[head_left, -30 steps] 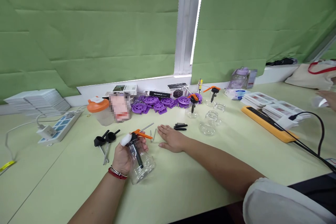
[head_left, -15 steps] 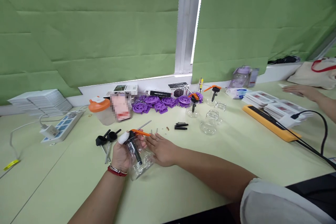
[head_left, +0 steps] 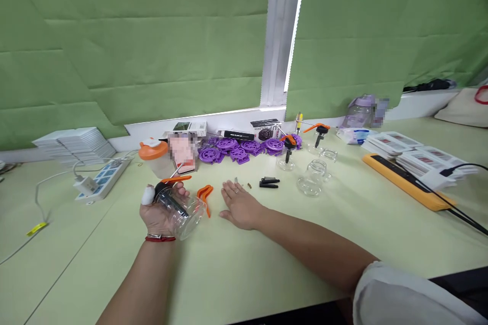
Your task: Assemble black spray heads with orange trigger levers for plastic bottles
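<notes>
My left hand (head_left: 157, 217) is wrapped round a clear glass dispenser jar (head_left: 190, 219), held tilted above the table. The jar has a black top with a dark tube inside, an orange lever (head_left: 179, 179) and a thin metal spout (head_left: 177, 169). A white covering shows on my left thumb. My right hand (head_left: 244, 207) rests palm down on the table, its fingers stretched out beside small metal pieces (head_left: 249, 185). Between my hands lie loose orange levers (head_left: 205, 196). Black tubes and a spring (head_left: 269, 183) sit right of my right fingertips.
Farther back stand two jars with black-and-orange tops (head_left: 288, 155) (head_left: 319, 137) and an upturned glass jar (head_left: 310, 183). Purple plastic parts (head_left: 238, 151) line the back. An orange-lidded cup (head_left: 155, 157) and white power strip (head_left: 104, 179) are left; a yellow power strip (head_left: 404, 183) is right.
My left hand has carried the jar left, away from my right hand, uncovering the loose orange levers. The black tops on the left are now hidden. Another person's hand has left the right side.
</notes>
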The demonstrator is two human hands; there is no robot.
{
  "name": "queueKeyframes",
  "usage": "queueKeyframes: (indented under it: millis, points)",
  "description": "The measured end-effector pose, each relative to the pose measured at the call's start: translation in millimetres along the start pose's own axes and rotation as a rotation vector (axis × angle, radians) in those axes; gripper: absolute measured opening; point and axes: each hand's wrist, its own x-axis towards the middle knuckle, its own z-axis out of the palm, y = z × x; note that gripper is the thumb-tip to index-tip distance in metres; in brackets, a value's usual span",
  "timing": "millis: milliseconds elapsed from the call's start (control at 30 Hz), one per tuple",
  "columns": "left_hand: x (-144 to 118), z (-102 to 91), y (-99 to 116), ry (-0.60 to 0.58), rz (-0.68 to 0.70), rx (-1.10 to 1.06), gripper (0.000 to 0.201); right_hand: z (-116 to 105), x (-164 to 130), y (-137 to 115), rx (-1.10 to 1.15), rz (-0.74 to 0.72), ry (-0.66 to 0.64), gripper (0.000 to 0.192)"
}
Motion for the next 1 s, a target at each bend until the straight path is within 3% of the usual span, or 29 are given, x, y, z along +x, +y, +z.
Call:
queueKeyframes:
  millis: [133, 267, 600, 800, 1000]
  points:
    - [0.7, -4.0, -4.1, -0.064, -0.028, 0.011, 0.046, 2.6, 15.3, -36.5, 0.049, -0.208, 0.068, 0.066]
    - [-1.3, -3.1, -9.4, -0.064, -0.067, 0.033, 0.046, 16.5, 31.6, -56.9, 0.082, -0.275, 0.097, 0.068]
    - [-6.0, 4.7, -18.8, -0.031, -0.126, 0.080, 0.040, 23.0, 45.2, -12.9, -0.051, -0.136, 0.025, 0.060]
    - [-8.8, 9.6, -23.4, -0.017, -0.155, 0.070, 0.038, 22.9, 43.7, -15.0, -0.066, -0.130, 0.050, 0.058]
    - [-4.2, 2.9, -26.5, -0.057, -0.141, 0.054, 0.036, -1.2, 24.7, -14.6, 0.136, -0.137, 0.123, 0.047]
